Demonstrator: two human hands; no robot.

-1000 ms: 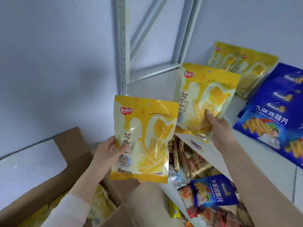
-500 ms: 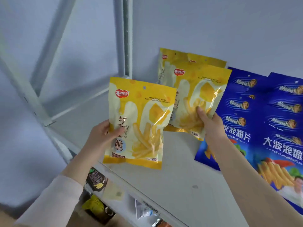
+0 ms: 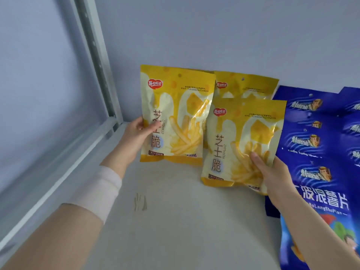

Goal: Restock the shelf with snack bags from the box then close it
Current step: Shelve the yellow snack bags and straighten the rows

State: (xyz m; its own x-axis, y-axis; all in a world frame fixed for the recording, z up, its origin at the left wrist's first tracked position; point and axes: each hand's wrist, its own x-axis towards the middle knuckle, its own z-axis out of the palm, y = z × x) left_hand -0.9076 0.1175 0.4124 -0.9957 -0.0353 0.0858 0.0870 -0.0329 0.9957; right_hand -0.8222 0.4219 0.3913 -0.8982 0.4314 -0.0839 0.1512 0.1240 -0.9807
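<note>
Two yellow cheese-stick bags have been carried from above the box, which is now out of view, deep onto the white shelf board (image 3: pixel 185 221), close to the back wall (image 3: pixel 214 32). The left cheese-stick bag (image 3: pixel 181 117) is gripped at its left edge by the left hand (image 3: pixel 136 133), thumb on the front and fingers behind. The right cheese-stick bag (image 3: pixel 243 143) is pinched at its lower right by the right hand (image 3: pixel 272 172). Both are held upright; whether either bottom edge touches the board cannot be told. The right one overlaps a standing cheese-stick bag (image 3: pixel 247 86), with blue potato-chip bags (image 3: pixel 315 137) just beside. Placement is judged nearly done — only release remains, then more bags and closing the box.
</note>
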